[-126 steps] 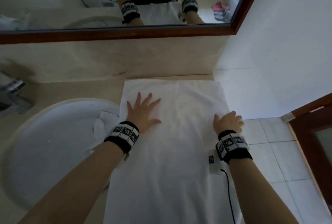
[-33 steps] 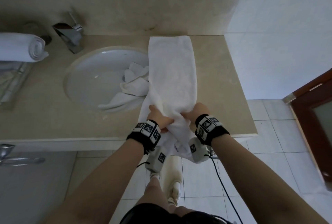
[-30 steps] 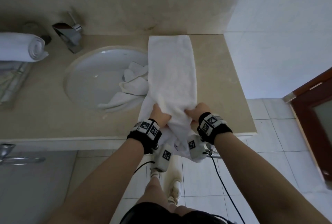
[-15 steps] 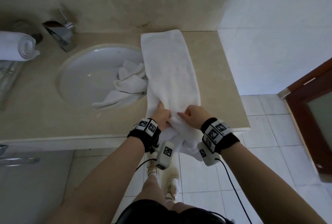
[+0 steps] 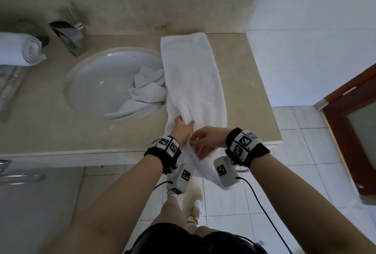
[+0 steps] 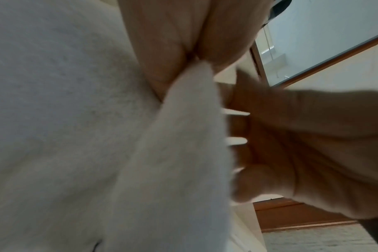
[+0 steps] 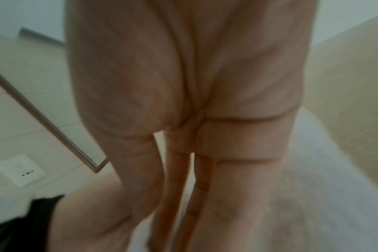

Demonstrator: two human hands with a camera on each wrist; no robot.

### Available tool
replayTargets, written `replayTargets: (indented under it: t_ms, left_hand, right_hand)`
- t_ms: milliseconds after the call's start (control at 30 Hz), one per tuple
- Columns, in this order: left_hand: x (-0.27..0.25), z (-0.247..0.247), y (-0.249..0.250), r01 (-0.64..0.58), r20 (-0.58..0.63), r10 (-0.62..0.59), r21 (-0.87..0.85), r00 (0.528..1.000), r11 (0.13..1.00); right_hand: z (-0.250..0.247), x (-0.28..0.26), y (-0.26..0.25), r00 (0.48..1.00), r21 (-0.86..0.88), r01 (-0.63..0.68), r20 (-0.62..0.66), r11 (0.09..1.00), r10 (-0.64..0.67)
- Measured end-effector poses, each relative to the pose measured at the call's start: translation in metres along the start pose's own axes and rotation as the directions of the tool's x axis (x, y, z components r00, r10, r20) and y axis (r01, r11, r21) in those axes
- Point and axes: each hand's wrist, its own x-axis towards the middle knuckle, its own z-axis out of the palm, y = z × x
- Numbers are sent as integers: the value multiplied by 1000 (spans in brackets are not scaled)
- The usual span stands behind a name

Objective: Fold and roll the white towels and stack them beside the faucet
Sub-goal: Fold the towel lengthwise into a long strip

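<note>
One long folded towel (image 5: 193,78) lies across the right part of the counter (image 5: 244,82), its far end near the back edge by the wall, its near end hanging over the front edge. It is thick white terry, folded into a narrow strip, soft and a little rumpled where it is held. The left hand (image 5: 182,129) pinches a bunched fold at the near end, thumb and fingers curled into the cloth. The right hand (image 5: 207,139) is beside it with fingers loosely spread and mostly straight, touching the hanging cloth and gripping nothing that I can see. I judge the step to be starting the roll; next, the near end needs squaring and a tight first turn, then even rolling toward the wall. One rolled towel (image 5: 19,49) lies at the left edge, beside the chrome faucet (image 5: 69,35). A crumpled towel (image 5: 146,95) waits in the round glossy basin (image 5: 97,82).
</note>
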Motion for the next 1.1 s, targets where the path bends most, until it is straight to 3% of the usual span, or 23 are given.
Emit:
replayTargets:
  t_ms: [133,267,400,567,600,700,800,900,1000,1100]
  left_hand:
    - [-1,1,-2,-59,2,59,-6,998,998]
    - [-5,1,2,-28,-5,28,-106,1000,994]
    - [-9,-7,7,25,-79,-33,-108,996,994]
    - [-16,-26,1,-26,-74,45,237,996,971]
    - [-16,-30,2,-21,-65,38,248,997,969]
    - [-23,-50,6,8,148,-15,48,989,999]
    - [-18,-76,2,100,247,-111,55,963,993]
    - [-10,-88,-5,114,146,-125,79,981,990]
    - [-14,-85,-10,159,203,-208,233,957,959]
    - [-12,-83,-6,10,200,-127,500,972,866]
  right_hand:
    - [-4,4,9,997,-122,-32,-74,992,23]
    - [5,4,13,998,49,44,-45,998,-41]
    - [-1,3,10,989,26,138,-65,990,-136]
    - [-2,6,6,993,-192,59,115,980,-37]
    - [-4,4,3,989,-243,32,147,970,4]
    - [-5,2,-4,968,-396,-10,225,918,108]
    - [-7,5,-4,987,-446,-57,107,893,116]
    - [-14,9,-1,991,-417,-122,-7,901,131]
    - [-18,13,3,983,-370,-173,0,913,186]
    - [-18,14,3,980,-339,-174,35,925,197]
